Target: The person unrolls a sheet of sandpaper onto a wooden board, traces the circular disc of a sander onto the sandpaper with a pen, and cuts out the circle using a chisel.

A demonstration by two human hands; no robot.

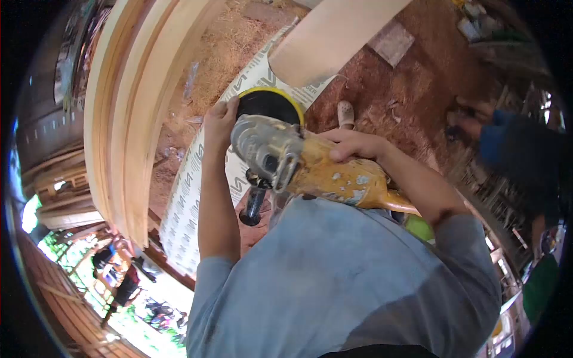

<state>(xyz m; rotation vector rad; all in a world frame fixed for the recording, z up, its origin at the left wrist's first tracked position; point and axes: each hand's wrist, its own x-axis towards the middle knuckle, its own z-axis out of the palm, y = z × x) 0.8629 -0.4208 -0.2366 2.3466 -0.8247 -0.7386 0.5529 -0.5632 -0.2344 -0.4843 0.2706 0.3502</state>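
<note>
A worn yellow angle grinder [343,173] with a grey metal head lies across the front of my body. A round black pad with a yellow rim [268,106] is fitted to it. My left hand [221,119] is closed at the pad's left edge, fingertips curled on the rim. My right hand [357,145] wraps over the grinder's yellow body from above. A black side handle [253,206] sticks out below the head. Much of the pad's lower part is hidden behind the metal head.
Stacked curved wooden boards [128,107] stand at left. Behind the grinder, a printed white sheet [185,209] and a wide wooden plank [334,42] lie over reddish, dusty ground with a flat tile [391,43]. At right is another person's arm in a dark blue sleeve [507,134].
</note>
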